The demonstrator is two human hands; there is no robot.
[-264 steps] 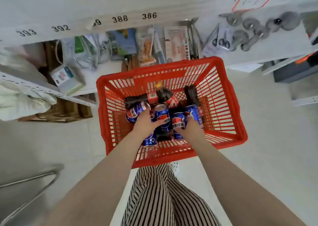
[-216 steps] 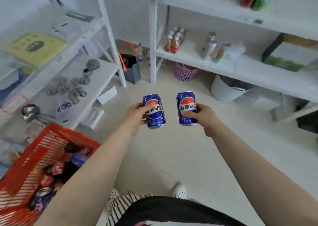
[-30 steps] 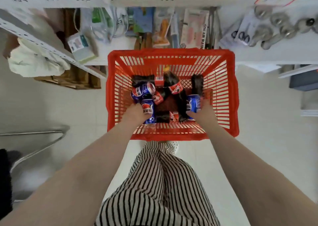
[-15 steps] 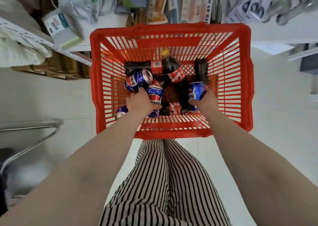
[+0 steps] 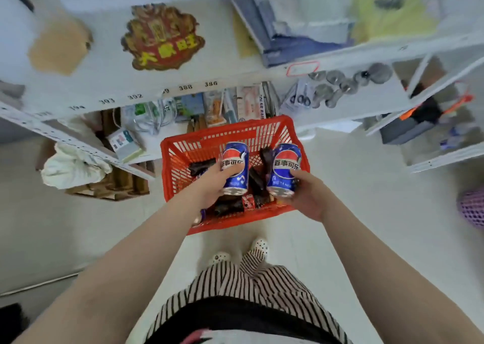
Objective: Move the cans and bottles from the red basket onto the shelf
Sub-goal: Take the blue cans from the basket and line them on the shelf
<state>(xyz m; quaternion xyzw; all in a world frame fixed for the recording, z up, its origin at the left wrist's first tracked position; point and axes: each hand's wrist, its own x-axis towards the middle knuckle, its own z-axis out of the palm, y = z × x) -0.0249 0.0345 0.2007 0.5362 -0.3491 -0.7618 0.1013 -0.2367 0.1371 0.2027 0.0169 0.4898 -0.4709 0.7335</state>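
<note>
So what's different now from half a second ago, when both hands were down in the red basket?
Both hands have come up out of the red basket, each gripping a blue can: left hand on one can, right hand on the other. The basket stays on the floor with dark bottles inside.

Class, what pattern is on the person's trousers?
Black and white stripes on the trousers, seen in the head view.
</note>
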